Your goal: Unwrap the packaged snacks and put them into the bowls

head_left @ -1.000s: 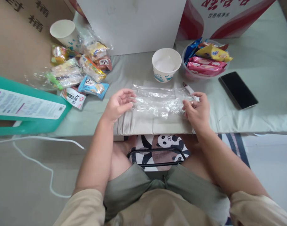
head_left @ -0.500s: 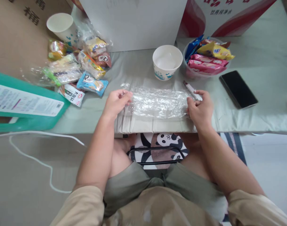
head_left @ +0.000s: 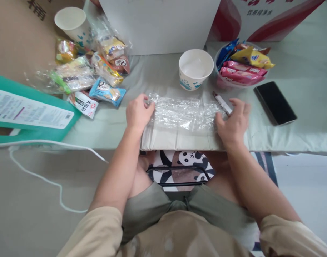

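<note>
A crinkled sheet of clear plastic wrap (head_left: pixel 186 112), perhaps a flattened bag, lies on the cloth-covered table in front of me. My left hand (head_left: pixel 139 112) is closed at its left end, pinching the edge between thumb and fingers. At the other end is my right hand (head_left: pixel 233 123), thumb and fingers apart; the thumb is by the plastic's edge and the fingertips are slightly blurred. A thin white and dark red stick-like item (head_left: pixel 222 102) lies just beyond the right hand, partly hidden by it. Behind the plastic stands a white paper cup (head_left: pixel 195 73).
A clear tub (head_left: pixel 242 82) of wrapped snacks and a black phone (head_left: pixel 275 103) are on the right. Several wrapped snacks (head_left: pixel 107 91), another paper cup (head_left: pixel 70 19) and a green jug (head_left: pixel 40 114) are on the left. A white box (head_left: pixel 163 28) stands behind.
My right hand has opened, its fingers spreading away from the plastic. My left hand still pinches the other end. The view has shifted slightly.
</note>
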A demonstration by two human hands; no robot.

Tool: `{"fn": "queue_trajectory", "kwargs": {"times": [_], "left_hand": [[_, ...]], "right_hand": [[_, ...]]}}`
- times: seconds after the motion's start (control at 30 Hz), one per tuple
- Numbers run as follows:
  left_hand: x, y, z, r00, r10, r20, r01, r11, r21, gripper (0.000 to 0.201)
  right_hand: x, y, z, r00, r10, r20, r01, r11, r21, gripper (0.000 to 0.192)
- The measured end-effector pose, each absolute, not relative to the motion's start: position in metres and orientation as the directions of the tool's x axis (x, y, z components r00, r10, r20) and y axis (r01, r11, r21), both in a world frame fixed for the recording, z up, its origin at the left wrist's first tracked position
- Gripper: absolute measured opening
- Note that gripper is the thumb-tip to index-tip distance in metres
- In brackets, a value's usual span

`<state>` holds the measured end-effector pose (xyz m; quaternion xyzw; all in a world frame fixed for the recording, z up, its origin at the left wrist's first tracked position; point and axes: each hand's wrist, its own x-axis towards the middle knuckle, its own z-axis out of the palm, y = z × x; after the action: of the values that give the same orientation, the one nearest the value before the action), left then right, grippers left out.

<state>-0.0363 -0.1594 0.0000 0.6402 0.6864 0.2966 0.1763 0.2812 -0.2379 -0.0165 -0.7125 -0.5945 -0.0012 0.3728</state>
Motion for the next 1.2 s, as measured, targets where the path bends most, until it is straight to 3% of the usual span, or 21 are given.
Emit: {"fn": "queue_trajectory", "kwargs": {"times": [0.1, 0.17, 0.27, 0.4, 0.6, 0.77, 0.83, 0.9, 1.0, 1.1, 1.2], "left_hand": [[-0.031, -0.161, -0.004, -0.049, 0.977, 0.207, 0.817, -0.08, 0.571, 0.053], [-0.027, -0.163, -0.004, 0.041, 0.983, 0.179, 0.81, -0.138, 0.571, 0.063], [-0.023, -0.164, 0.001, 0.157, 0.982, 0.105, 0.737, -0.187, 0.65, 0.06], [-0.023, -0.164, 0.013, 0.196, 0.975, 0.101, 0.558, -0.195, 0.807, 0.056], [-0.028, -0.178, 0.03, 0.284, 0.954, 0.098, 0.377, -0.205, 0.903, 0.049], [-0.042, -0.18, 0.036, 0.247, 0.966, 0.076, 0.29, -0.149, 0.945, 0.056], [-0.049, -0.175, 0.038, 0.138, 0.99, 0.031, 0.148, -0.052, 0.988, 0.046], [-0.055, -0.173, 0.043, 0.091, 0.994, -0.054, -0.052, 0.059, 0.997, 0.041], [-0.053, -0.18, 0.051, 0.193, 0.974, -0.114, -0.264, 0.164, 0.951, 0.052], [-0.039, -0.189, 0.05, 0.271, 0.952, -0.144, -0.256, 0.216, 0.942, 0.061], [-0.022, -0.185, 0.037, 0.173, 0.963, -0.209, -0.169, 0.238, 0.957, 0.053]], "right_hand": [[0.268, -0.241, -0.011, 0.188, 0.794, 0.579, 0.925, 0.056, -0.377, 0.042], [0.254, -0.241, -0.01, 0.075, 0.82, 0.567, 0.935, 0.14, -0.327, 0.039], [0.236, -0.24, -0.008, -0.072, 0.868, 0.492, 0.907, 0.263, -0.33, 0.04], [0.227, -0.231, 0.001, -0.147, 0.865, 0.48, 0.848, 0.36, -0.389, 0.043], [0.221, -0.199, 0.021, -0.349, 0.871, 0.346, 0.782, 0.474, -0.404, 0.067], [0.202, -0.184, 0.05, -0.566, 0.799, 0.204, 0.702, 0.596, -0.39, 0.012], [0.199, -0.189, 0.067, -0.54, 0.822, 0.179, 0.708, 0.559, -0.432, 0.008], [0.2, -0.196, 0.083, -0.409, 0.895, 0.178, 0.722, 0.437, -0.537, 0.006], [0.206, -0.208, 0.095, -0.186, 0.972, 0.142, 0.587, 0.226, -0.777, 0.006], [0.208, -0.218, 0.086, -0.074, 0.997, -0.022, 0.377, 0.008, -0.926, 0.018], [0.207, -0.229, 0.063, 0.009, 0.977, -0.214, 0.25, -0.209, -0.945, 0.023]]}}
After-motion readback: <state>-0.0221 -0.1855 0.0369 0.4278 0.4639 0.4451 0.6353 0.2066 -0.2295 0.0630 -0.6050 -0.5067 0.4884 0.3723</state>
